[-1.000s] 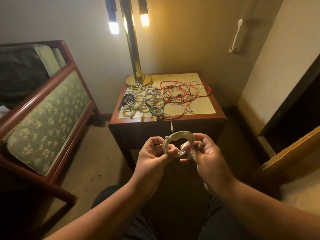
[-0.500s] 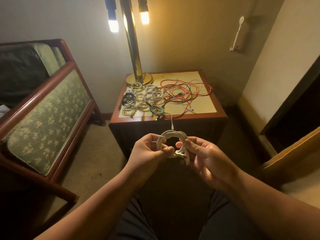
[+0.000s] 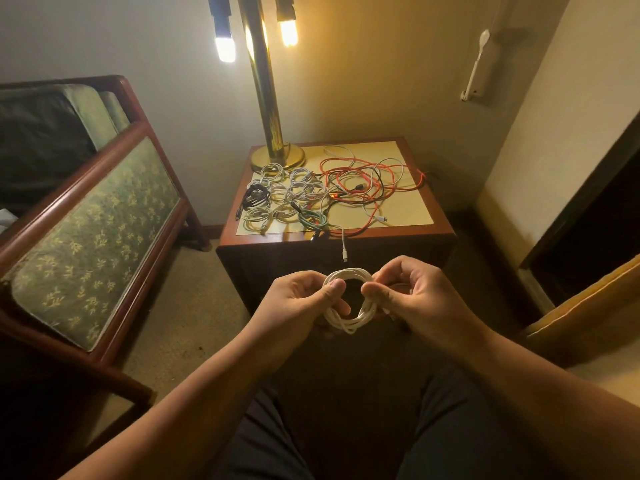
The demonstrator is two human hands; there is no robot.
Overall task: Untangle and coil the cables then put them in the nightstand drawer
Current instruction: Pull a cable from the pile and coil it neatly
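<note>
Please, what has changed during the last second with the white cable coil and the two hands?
The white coiled cable now shows its whole ring, hanging slightly lower. The right hand has curled its fingers over the ring's right side; the left hand keeps pinching the left side. Nothing was let go. The other cables on the wooden nightstand lie as before.
</note>
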